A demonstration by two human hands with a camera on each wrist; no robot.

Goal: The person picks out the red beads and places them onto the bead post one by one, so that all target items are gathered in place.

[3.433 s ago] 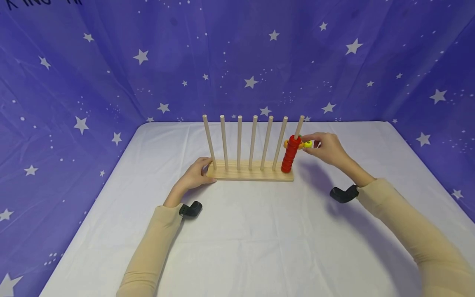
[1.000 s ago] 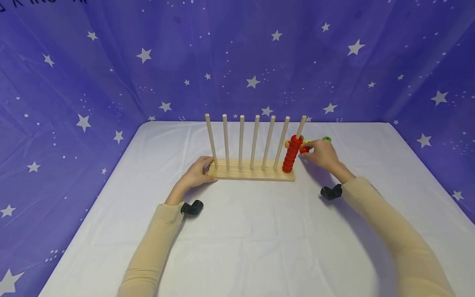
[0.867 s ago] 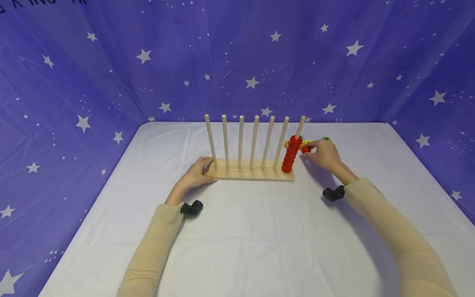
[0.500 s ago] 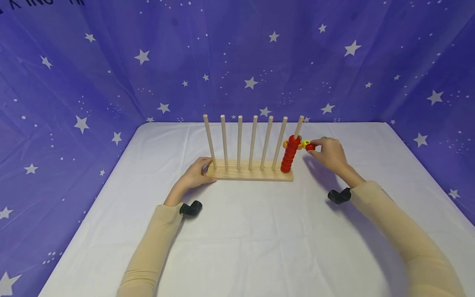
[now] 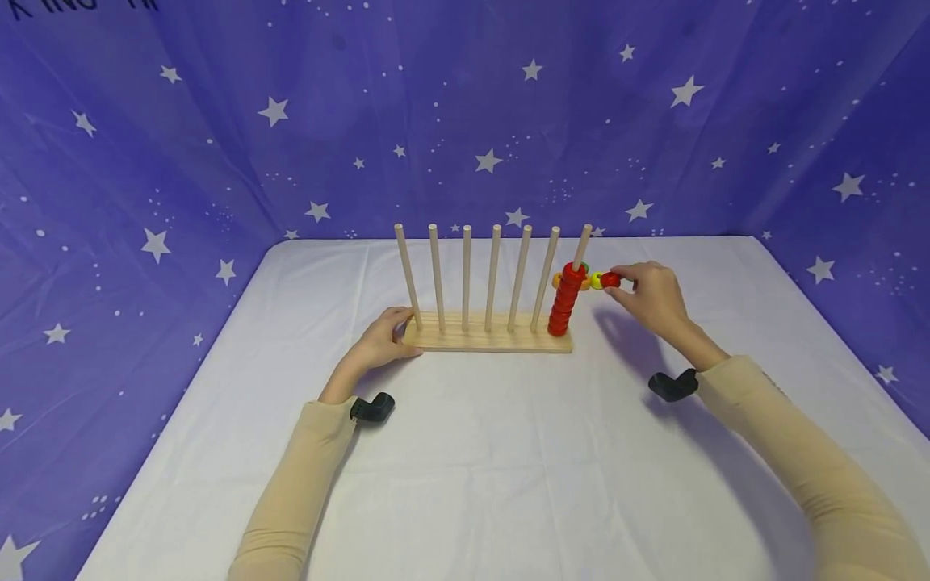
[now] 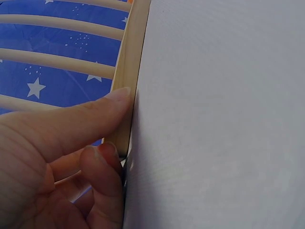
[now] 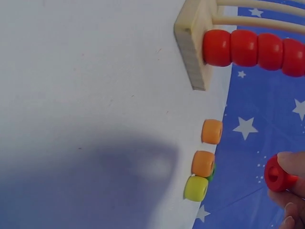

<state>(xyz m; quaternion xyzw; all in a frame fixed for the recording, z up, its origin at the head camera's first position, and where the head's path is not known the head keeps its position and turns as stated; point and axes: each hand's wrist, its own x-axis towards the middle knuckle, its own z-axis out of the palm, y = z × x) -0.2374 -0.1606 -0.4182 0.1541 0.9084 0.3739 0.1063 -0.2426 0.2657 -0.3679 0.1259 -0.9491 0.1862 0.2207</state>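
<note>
A wooden peg stand with a row of upright pegs rests on the white tablecloth. My left hand grips its left end; the left wrist view has the thumb along the front edge of the base and the fingers curled at its end. Red beads are stacked on the rightmost peg, whose top sticks out bare. To the right of that stack, my right hand pinches a loose red bead between thumb and finger. The bead's hole shows in the right wrist view, and the bead is off the table.
Beyond the stack lie two orange beads, a yellow bead and a mostly hidden green bead. A purple star-printed cloth rises behind the table. Dark wrist-worn devices stick out by both sleeves.
Over the last second my right hand has drawn the red bead away from the stack, rightward and slightly up in view. My left hand keeps its grip on the stand.
</note>
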